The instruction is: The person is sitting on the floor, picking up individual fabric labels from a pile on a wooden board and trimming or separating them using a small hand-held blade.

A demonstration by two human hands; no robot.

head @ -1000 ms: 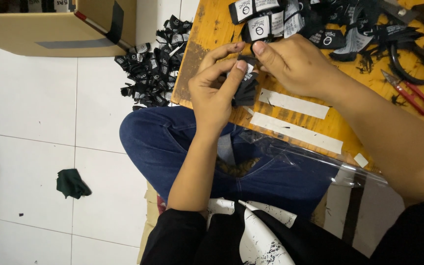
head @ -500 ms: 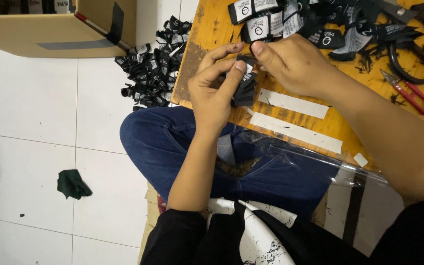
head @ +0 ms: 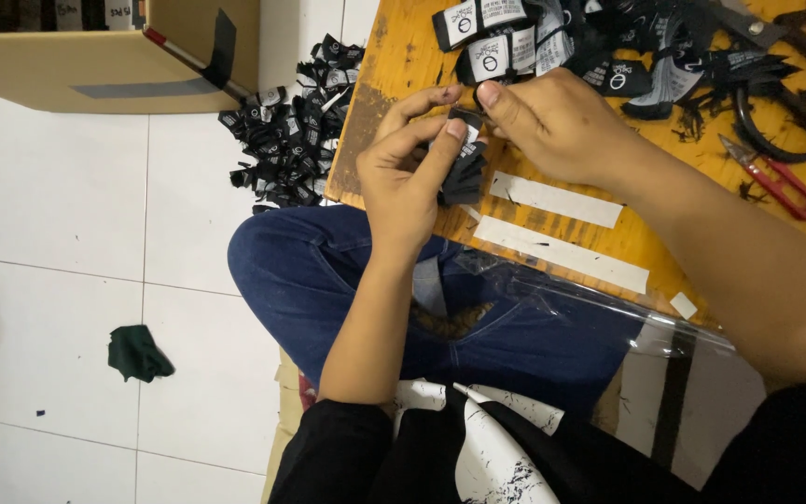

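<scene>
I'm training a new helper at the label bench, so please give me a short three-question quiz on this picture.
1. True or false: the left hand holds a small stack of black labels.
2. Where do the red-handled snips lie? A) on the floor tiles B) on the wooden board, right of the right hand C) in the cardboard box
3. What lies on the white floor beside the board's left edge?

Key:
1. True
2. B
3. A pile of black labels; a dark green scrap lies farther off.
</scene>
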